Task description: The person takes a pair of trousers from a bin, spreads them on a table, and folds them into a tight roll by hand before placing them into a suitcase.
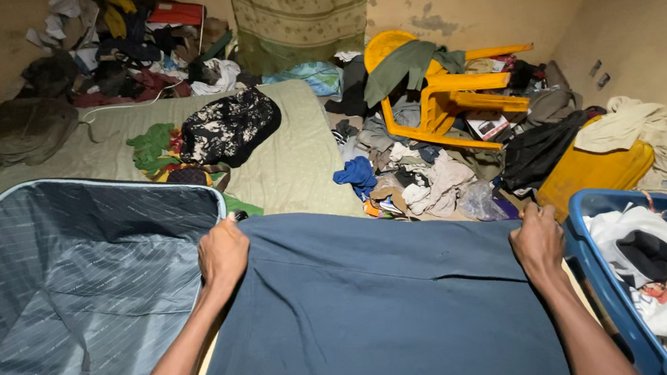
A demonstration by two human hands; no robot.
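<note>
My left hand (222, 252) grips the far left edge of a slate-blue cloth garment (377, 312) | right hand (537, 238) grips its far right edge | open grey lined suitcase (76, 274) left | blue plastic laundry basket (598, 269) right.

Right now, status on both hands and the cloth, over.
Left hand and right hand each grip a top corner of the blue-grey garment, spread flat. Open suitcase at left, blue laundry basket at right. Nothing on the cloth.

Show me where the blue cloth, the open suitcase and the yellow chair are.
Blue cloth (377, 312), head view, on its flat middle between the hands.
Open suitcase (60, 284), head view, on its grey striped lining.
Yellow chair (454, 92), head view, on the tipped chair's leg frame.
</note>
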